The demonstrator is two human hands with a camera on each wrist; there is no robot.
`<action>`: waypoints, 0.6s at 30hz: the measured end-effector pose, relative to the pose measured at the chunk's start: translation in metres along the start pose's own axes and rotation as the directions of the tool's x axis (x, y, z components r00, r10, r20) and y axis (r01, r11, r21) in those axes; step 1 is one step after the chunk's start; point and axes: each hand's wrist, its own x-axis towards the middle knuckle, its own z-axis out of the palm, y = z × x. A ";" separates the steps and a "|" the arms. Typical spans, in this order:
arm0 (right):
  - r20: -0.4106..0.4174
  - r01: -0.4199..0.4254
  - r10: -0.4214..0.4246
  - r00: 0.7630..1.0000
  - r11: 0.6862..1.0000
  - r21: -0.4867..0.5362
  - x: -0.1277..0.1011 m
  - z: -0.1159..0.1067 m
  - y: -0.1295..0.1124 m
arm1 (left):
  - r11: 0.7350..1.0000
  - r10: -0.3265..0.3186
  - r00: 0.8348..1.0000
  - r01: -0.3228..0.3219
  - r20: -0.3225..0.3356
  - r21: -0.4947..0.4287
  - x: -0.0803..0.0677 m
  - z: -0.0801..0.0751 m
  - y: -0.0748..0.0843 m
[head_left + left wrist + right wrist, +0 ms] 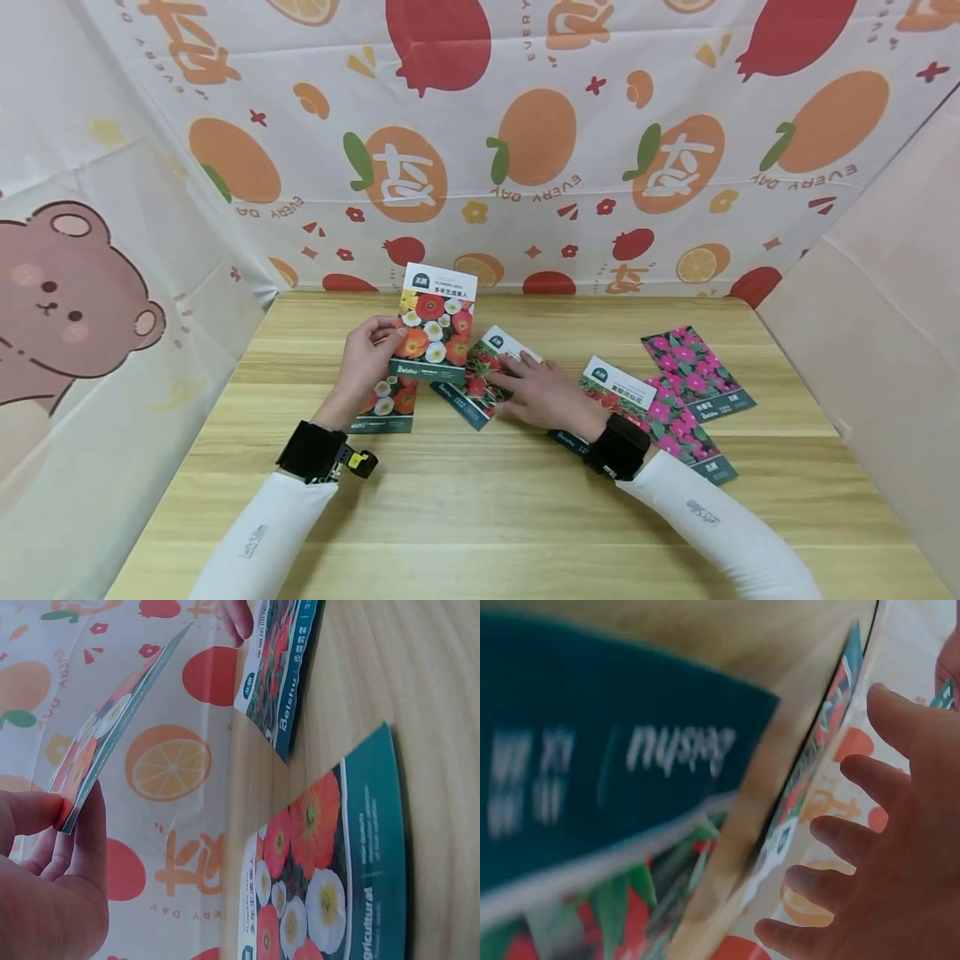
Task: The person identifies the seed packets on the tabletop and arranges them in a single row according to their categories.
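Poppy seed packet (437, 327) pinched upright by left hand (365, 364); right hand (546, 397) flat on another packet (483, 377).

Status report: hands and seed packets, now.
Left hand pinches poppy packet, lifted upright. Right hand open, fingers flat on red packet on table. Second poppy packet lies under the left hand. Nothing blocking.

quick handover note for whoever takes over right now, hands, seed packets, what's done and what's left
Left hand pinches a poppy seed packet, lifted upright off the table. A matching packet lies flat under it.
Right hand rests with straight fingers on a red-flower packet at mid-table.
Three more packets lie to the right: one under the right wrist, two pink-flower ones.
Done: one packet picked up. Left: the five flat ones.
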 end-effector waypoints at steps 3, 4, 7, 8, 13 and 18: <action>0.022 0.013 -0.013 1.000 1.000 0.009 0.001 0.003 -0.003 | 1.000 -0.019 1.000 0.019 -0.008 -0.006 -0.001 -0.001 0.001; 0.028 0.016 -0.017 0.999 1.000 0.011 0.001 0.003 -0.003 | 1.000 -0.023 1.000 0.023 -0.009 -0.005 -0.001 -0.001 0.000; 0.053 0.021 -0.022 0.998 1.000 0.021 -0.001 0.002 -0.003 | 1.000 -0.027 1.000 0.027 -0.006 -0.007 0.000 0.000 0.001; 0.064 0.021 -0.022 0.998 1.000 0.022 -0.002 0.002 -0.003 | 1.000 -0.027 1.000 0.027 -0.003 -0.006 0.000 -0.001 0.001; 0.081 0.021 -0.028 0.996 0.997 0.077 -0.012 -0.002 0.005 | 1.000 -0.017 1.000 0.017 0.011 0.004 -0.001 -0.002 -0.002; 0.068 -0.001 -0.008 0.998 0.992 0.126 -0.025 -0.005 0.022 | 0.999 -0.024 0.999 0.023 0.028 0.033 -0.002 0.000 -0.005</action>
